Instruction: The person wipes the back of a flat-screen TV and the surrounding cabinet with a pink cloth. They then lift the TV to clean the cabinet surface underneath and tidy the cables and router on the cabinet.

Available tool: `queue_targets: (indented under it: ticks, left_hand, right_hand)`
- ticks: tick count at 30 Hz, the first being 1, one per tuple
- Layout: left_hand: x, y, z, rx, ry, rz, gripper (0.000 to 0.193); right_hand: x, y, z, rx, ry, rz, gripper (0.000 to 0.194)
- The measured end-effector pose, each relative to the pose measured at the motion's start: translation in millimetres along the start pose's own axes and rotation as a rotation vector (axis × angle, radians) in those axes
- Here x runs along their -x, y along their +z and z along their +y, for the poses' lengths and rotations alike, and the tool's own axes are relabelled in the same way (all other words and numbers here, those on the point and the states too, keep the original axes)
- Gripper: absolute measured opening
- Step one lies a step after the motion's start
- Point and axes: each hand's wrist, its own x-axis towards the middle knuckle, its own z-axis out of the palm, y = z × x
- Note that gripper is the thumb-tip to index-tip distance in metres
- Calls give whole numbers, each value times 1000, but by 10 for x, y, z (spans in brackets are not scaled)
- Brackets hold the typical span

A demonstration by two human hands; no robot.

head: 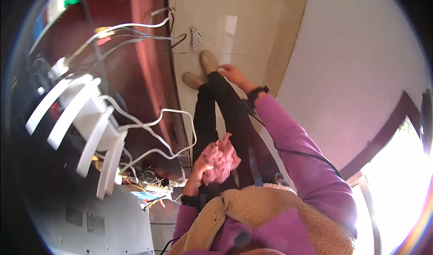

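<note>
My left hand (199, 170) grips a crumpled pink cloth (221, 160), held low in front of my body above my legs. The cloth bunches out past the fingers and hides some of them. My right hand (232, 74) is stretched out forward, over the floor beside my beige shoe (208, 59). Its fingers are bent and slightly blurred, and whether something small is between the fingertips cannot be made out. Each wrist wears a black band.
A dark red wooden desk (149, 69) runs along my left. On it are a white router (89, 113) with several antennas, loose white cables (164, 111) looping over the edge, and a grey metal case (111, 218). A small packet (196, 38) lies on the tiles. A white wall (331, 52) rises right.
</note>
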Motion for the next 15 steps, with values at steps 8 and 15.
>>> queue_targets:
  ticks: [8, 15]
  left_hand:
    - [-167, -112, -364, 221, -165, 188, 65]
    - [-150, -13, -452, 261, -106, 286, 64]
  right_hand:
    - [-2367, 650, 411, 431, -105, 136, 59]
    - [-2838, 845, 529, 169, -17, -14, 58]
